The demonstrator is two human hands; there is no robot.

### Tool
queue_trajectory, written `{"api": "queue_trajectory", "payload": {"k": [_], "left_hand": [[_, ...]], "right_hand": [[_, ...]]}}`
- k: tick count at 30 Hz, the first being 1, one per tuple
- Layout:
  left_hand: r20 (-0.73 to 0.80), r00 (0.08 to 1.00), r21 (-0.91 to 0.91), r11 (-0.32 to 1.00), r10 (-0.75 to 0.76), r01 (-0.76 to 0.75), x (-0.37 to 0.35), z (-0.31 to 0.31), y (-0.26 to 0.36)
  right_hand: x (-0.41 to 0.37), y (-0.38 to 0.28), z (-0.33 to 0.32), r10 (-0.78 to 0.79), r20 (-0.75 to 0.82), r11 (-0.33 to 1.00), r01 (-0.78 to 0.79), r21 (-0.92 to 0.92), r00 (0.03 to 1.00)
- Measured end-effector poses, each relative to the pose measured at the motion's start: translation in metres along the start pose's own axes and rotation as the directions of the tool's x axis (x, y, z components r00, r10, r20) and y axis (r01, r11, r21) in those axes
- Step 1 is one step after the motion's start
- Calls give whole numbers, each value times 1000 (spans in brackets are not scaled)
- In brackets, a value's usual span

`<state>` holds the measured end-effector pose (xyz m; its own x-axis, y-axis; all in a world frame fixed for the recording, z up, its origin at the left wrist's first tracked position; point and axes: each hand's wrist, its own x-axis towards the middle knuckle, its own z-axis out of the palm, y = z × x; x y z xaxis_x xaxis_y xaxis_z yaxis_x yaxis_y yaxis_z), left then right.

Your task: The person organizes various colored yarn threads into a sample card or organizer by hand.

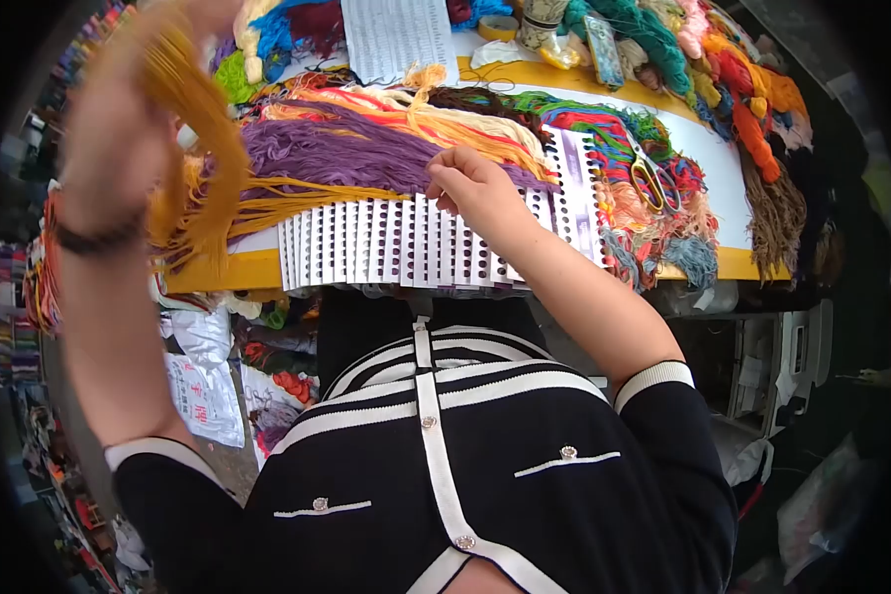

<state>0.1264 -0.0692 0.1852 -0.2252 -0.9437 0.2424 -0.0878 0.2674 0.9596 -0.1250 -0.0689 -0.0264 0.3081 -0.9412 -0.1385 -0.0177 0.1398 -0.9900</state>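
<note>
My left hand (119, 148), blurred by motion and wearing a dark wristband, is raised at the left with a hank of mustard thread (213, 148) hanging from its grip. My right hand (480, 198) has its thumb and fingers pinched together over the upper edge of a row of white cards with punched holes (366, 243). Whatever lies between these fingertips is too small to tell. Loose mustard strands (297, 201) run along the tops of the cards and end close to my right fingertips. Purple thread (337, 153) lies just behind them.
Orange and cream threads (406, 114) lie beyond the purple ones. Scissors (647, 178) rest on multicoloured threads at the right. A printed sheet (399, 40), a tape roll (497, 28) and a phone (604, 49) are at the back. Brown and orange hanks hang over the right edge.
</note>
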Motion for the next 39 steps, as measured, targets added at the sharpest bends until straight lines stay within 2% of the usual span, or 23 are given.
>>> {"api": "queue_trajectory", "payload": {"k": [1,3,5,6,7,8,10,12,15,19,22,25,27,29,30,31,32,34,35,36,37,38,39], "left_hand": [[-59,984,-140,977,-171,161,-23,35,-25],[189,981,67,997,-44,32,-53,54,-84],[332,934,544,782,135,-306,-81,64,-111],[333,933,546,779,134,-307,-89,71,-114],[170,980,103,991,-100,84,-95,82,-115],[142,914,-411,817,-380,404,-100,90,-117],[132,919,-457,800,-371,388,-105,94,-121],[101,919,-484,788,-381,380,-106,99,-119],[39,942,-374,869,-333,323,-106,103,-127],[10,955,-342,897,-296,281,-108,100,-135],[73,924,-397,839,-375,372,-110,91,-142],[-20,920,-436,831,-392,345,-106,95,-148],[10,963,-610,761,-271,220,-103,91,-154],[-57,963,-788,604,-265,119,-97,65,-152],[-248,861,-863,506,-444,13,-91,53,-136],[-121,982,-882,470,-148,-38,-98,7,-160],[-93,988,-977,203,-123,-66,-99,-27,-164],[-129,962,-991,51,-241,-120,-114,-115,-186],[-424,774,-877,426,-470,-221,-108,-115,-174],[-713,479,-643,750,-511,-157,-101,-115,-161],[-710,482,-647,745,-513,-161,-111,-139,-174],[-643,638,-615,782,-423,-102,-132,-183,-196],[-544,773,-568,821,-327,-53,-141,-207,-210]], "right_hand": [[-7,-6,-1,-74,-9,997,74,3,997],[-21,-14,0,-185,0,982,185,31,983],[-38,-27,10,-221,13,974,221,-40,975],[-38,-26,16,-319,30,946,320,-45,947],[-38,-25,20,-369,98,924,376,-72,924],[-40,-28,27,-376,117,924,381,-20,919],[-43,-33,38,-381,143,924,380,30,914],[-41,-35,46,-55,304,928,-63,367,951],[-36,-35,49,57,326,927,-172,334,944],[-32,-35,49,64,293,935,-160,316,954],[-29,-29,52,2,272,895,-123,429,962],[-22,-22,45,-6,196,897,-81,435,981],[-20,-23,28,-197,45,882,157,444,979],[-21,-46,-17,-187,164,746,31,665,968],[-36,-72,-40,-189,150,652,10,758,971],[-43,-84,-67,-306,157,394,-25,919,939],[-53,-92,-96,-266,18,441,105,891,964],[-64,-99,-166,-368,8,669,259,697,930],[-70,-98,-201,-259,-240,865,335,374,936],[-67,-92,-234,-249,-634,968,207,-141,732],[-69,-73,-282,-433,-687,813,-75,-577,584],[-76,-83,-269,-552,-673,564,-374,-736,492],[-80,-92,-247,-670,-604,242,-642,-727,431]]}}
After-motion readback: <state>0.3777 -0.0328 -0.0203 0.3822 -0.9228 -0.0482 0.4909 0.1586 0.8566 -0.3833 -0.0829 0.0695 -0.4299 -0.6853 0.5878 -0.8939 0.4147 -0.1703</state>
